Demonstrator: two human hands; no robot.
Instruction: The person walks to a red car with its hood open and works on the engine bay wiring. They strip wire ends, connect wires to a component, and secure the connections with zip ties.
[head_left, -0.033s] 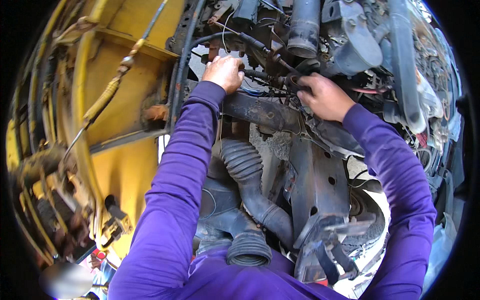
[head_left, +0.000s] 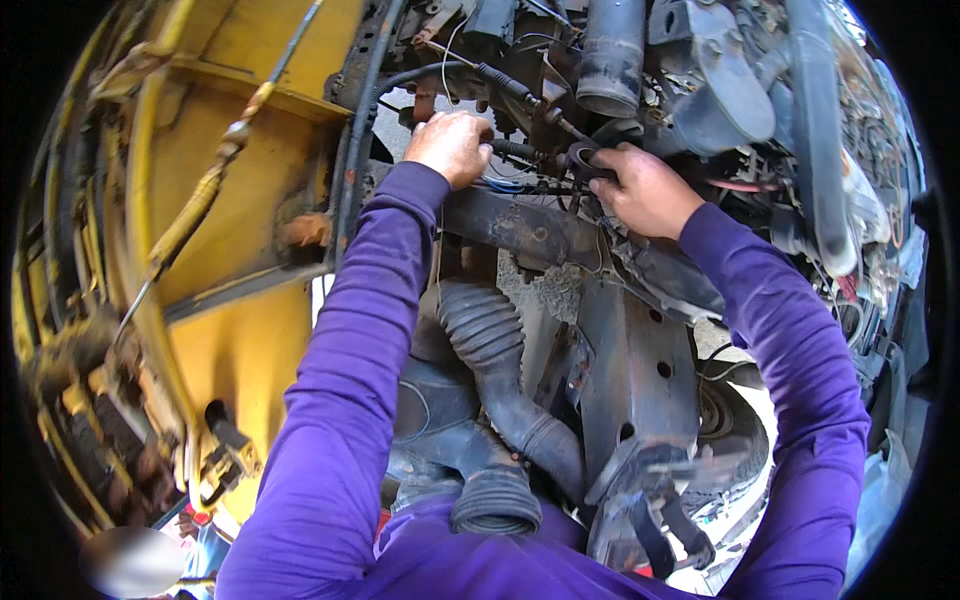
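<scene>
My left hand [head_left: 450, 148] is closed, knuckles up, at the left end of a dark ribbed rod or cable [head_left: 518, 151] in the engine bay. Its fingertips are hidden beneath the hand. To its right, my right hand [head_left: 648, 190] pinches a dark piece with a ring-shaped end [head_left: 581, 158] between thumb and fingers. That ring sits at the rod's right end; whether the two are joined I cannot tell. Just below both hands runs a rusty dark crossbeam [head_left: 510, 226]. Blue and white thin wires [head_left: 508, 185] show between the hands.
A yellow cab panel [head_left: 250, 170] with a stay cable [head_left: 205, 195] stands at the left. Nearer me are a corrugated black air hose [head_left: 485, 320] and a grey frame rail [head_left: 640, 370]. A wide dark pipe [head_left: 610, 70] and a long grey tube [head_left: 818, 130] flank the upper right.
My right hand has shifted slightly left, and the ring-shaped end now shows more clearly. The left hand keeps its place. The whole view has tilted a little.
</scene>
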